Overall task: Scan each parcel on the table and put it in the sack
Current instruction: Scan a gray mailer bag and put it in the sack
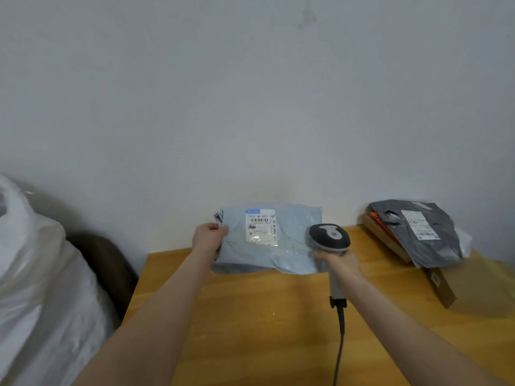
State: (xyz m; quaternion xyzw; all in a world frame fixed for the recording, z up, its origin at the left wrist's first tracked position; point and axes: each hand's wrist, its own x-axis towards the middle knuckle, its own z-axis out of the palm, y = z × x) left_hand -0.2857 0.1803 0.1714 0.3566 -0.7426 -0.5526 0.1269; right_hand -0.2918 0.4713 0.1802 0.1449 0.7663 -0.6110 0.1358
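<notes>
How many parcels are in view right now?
4. Light blue bag in the left hand; at the right, a grey bag lying on an orange-edged box, a brown box in front. Others may hide behind the pile.

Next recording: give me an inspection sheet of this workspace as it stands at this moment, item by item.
Surface: wooden table set against the wall.
Job's things: light blue parcel held up, label facing the camera; barcode scanner beside it; grey parcel stacked on cardboard boxes at right; white sack at left.
Clutter: nothing seen.
Hands: left hand grips the blue parcel's left edge; right hand grips the scanner's handle.
Cables: black scanner cable runs toward the near edge.
Surroundings: plain white wall; dark rounded object behind the sack.
</notes>
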